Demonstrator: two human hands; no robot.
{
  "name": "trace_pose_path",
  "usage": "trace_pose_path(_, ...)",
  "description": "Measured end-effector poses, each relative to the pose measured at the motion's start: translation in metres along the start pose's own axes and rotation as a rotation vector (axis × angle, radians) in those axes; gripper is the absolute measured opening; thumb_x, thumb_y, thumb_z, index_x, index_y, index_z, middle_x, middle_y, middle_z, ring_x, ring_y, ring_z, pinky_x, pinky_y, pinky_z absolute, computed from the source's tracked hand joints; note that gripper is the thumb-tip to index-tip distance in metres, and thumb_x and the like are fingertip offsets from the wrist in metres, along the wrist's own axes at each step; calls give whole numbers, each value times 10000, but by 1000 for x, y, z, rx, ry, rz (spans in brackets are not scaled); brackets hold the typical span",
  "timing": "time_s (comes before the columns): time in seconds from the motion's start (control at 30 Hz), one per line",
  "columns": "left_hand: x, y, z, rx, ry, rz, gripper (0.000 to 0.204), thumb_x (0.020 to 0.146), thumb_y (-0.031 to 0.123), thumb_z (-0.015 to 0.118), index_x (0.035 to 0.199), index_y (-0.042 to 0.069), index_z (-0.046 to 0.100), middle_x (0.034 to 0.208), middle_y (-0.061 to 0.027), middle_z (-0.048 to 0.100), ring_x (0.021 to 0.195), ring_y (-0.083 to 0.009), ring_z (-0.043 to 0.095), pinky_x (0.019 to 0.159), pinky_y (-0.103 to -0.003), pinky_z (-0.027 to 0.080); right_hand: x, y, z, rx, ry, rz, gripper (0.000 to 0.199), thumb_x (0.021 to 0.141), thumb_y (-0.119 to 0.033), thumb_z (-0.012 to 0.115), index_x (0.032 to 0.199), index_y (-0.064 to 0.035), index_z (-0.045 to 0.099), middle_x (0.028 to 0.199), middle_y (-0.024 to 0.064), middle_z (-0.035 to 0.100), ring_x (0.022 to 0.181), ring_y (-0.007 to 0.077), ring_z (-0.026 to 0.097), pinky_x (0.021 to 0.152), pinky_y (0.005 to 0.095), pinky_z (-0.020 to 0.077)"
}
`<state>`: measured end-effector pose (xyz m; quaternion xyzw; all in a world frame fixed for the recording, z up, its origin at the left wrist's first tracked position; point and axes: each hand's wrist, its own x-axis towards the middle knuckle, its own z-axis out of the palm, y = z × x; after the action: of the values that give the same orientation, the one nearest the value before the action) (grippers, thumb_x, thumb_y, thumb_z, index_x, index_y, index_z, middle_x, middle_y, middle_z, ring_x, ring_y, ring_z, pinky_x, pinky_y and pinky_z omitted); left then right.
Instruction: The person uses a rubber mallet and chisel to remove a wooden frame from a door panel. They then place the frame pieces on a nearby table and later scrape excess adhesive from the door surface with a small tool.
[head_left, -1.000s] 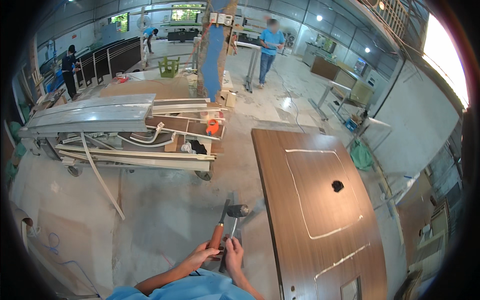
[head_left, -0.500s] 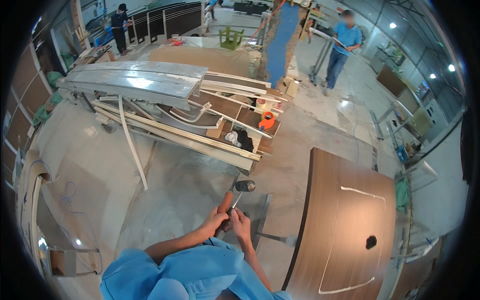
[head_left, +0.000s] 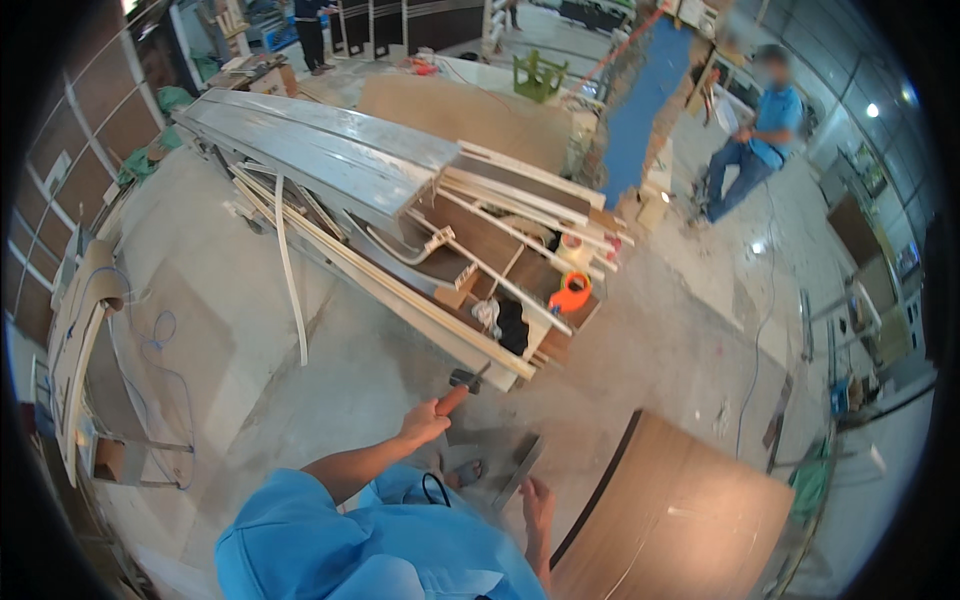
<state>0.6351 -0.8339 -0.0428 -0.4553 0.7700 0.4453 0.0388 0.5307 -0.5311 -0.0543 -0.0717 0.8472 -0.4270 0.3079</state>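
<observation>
Ahead of my body, my left hand (head_left: 426,424) is closed round the orange-brown handle of a hammer-like tool (head_left: 453,401). A dark block and a thin dark shaft show at its far end; I cannot tell if they belong to one tool or two. Lower and to the right, my right hand (head_left: 538,503) has its fingers curled together; what is in them, if anything, does not show. It appears just beside a grey metal bar (head_left: 517,470) and left of a brown wood-grain board (head_left: 690,515) with pale lines on its top.
A stack of long metal profiles (head_left: 330,150) and pale strips lies ahead, with an orange tape roll (head_left: 572,291) and a black cloth (head_left: 513,325) on it. A person in blue (head_left: 775,120) is at the far right. A green stool (head_left: 538,77) stands at the back.
My hands have come apart: the left stays forward with the tool, the right has moved down and right toward the board. The view has shifted, and the person in blue has changed posture.
</observation>
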Motion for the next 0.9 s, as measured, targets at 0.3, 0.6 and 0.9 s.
trace_pose_path(0.3,95,108,-39,-7,177,196,398,823,237,666,1184,91,585,989,-208,707,913,-441,674,776,-527,529,82,-49,-15,-82,-25,-44,415,912,-298,643,1120,54,714,930,202,752,914,289,729,846,381,540)
trace_pose_path(0.6,160,200,-46,-194,97,554,436,860,227,653,1263,108,538,1014,-210,684,921,-441,673,754,-540,526,215,-197,-31,599,-385,-13,681,1021,-531,525,1418,20,491,1326,231,596,1201,368,604,1012,496,475)
trace_pose_path(0.9,192,283,-8,-202,-244,835,570,863,180,657,1396,70,486,1093,-217,648,984,-414,658,807,-488,532,340,-260,-57,1241,-375,-171,455,1031,-497,524,1167,-68,592,1164,150,665,1144,349,600,1056,518,442)
